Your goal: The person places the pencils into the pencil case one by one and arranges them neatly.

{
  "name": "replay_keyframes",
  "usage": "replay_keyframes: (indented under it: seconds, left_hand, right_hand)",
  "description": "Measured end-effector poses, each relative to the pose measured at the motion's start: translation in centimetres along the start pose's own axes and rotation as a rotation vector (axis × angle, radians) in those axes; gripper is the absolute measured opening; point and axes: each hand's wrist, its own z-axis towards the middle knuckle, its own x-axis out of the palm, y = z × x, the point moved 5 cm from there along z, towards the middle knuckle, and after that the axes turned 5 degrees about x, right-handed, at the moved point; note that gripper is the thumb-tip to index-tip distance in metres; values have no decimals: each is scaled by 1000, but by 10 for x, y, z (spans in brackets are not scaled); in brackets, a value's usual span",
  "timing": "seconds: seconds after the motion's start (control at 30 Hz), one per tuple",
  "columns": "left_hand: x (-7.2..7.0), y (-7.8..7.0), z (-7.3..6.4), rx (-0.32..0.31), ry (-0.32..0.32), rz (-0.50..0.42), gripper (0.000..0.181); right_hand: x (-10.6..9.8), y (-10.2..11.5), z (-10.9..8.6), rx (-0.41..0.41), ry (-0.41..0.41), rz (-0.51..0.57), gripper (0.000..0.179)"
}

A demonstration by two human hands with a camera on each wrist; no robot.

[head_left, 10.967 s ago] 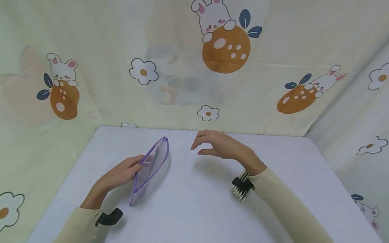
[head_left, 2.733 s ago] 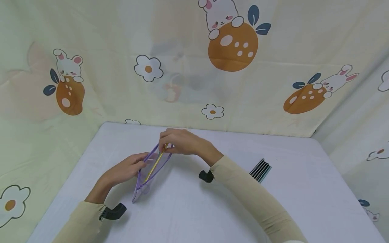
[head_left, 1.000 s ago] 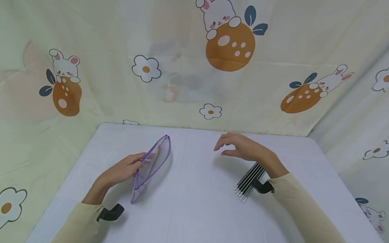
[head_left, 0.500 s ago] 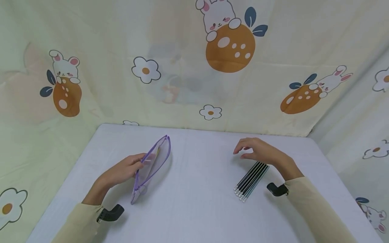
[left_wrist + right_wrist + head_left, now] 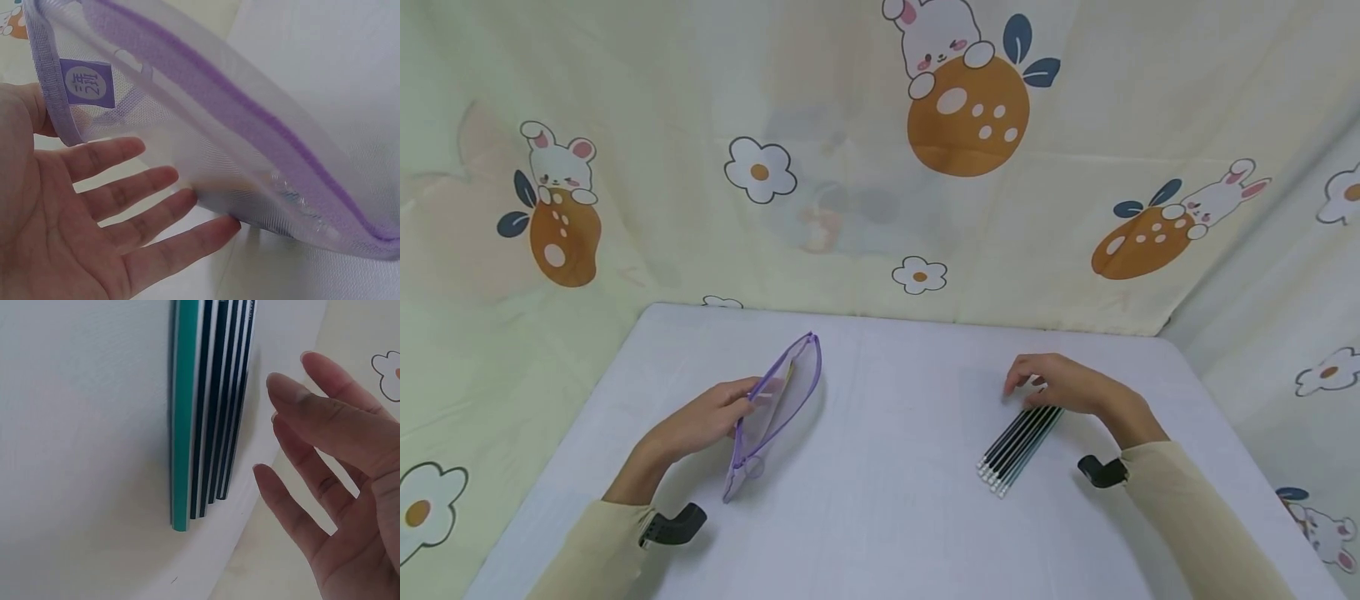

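Note:
My left hand (image 5: 700, 421) holds a purple-trimmed mesh zip pouch (image 5: 817, 367) by its near edge, with the mouth spread apart. In the left wrist view the thumb is behind the purple edge and the fingers lie along the outside of the mesh. Something with a yellow end (image 5: 790, 371) shows inside; its lower part is veiled by the mesh. My right hand (image 5: 1067, 383) hovers at the far end of several striped pencils (image 5: 1018, 446), fingers loosely bent and holding nothing. The right wrist view shows one green pencil (image 5: 184, 412) beside darker ones, apart from the fingertips.
The pencils lie side by side on a white table (image 5: 880, 500), their white ends toward me. A curtain (image 5: 842, 100) printed with rabbits and flowers hangs behind the table's far edge. Black wrist cameras (image 5: 673, 527) sit at both cuffs.
The right hand earlier put a yellow item into the pouch, then withdrew right and lowered to the pencils, which now lie on the table. The left hand keeps holding the pouch.

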Motion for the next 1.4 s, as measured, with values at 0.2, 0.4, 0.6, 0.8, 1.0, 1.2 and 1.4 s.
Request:
replay_keyframes:
  seconds: [0.2, 0.4, 0.6, 0.8, 1.0, 1.2, 1.4]
  left_hand:
    - [0, 1, 0, 2, 2, -5, 43]
    - [0, 2, 0, 1, -3, -16, 44]
    - [0, 2, 0, 4, -4, -9, 44]
    - [0, 2, 0, -5, -8, -2, 42]
    - [1, 0, -1, 3, 9, -32, 45]
    - [0, -1, 0, -1, 8, -30, 40]
    - [0, -1, -1, 10, 11, -35, 36]
  right_hand:
    - [4, -5, 3, 3, 14, 3, 28]
    - [4, -8, 5, 35, 4, -38, 28]
    - [4, -5, 3, 54, 11, -17, 28]
    - [7, -6, 3, 39, 6, -20, 27]
    - [10, -9, 5, 51, -1, -36, 30]
    - [10, -11, 6, 52, -12, -93, 30]
    - [8, -11, 8, 87, -13, -119, 27]
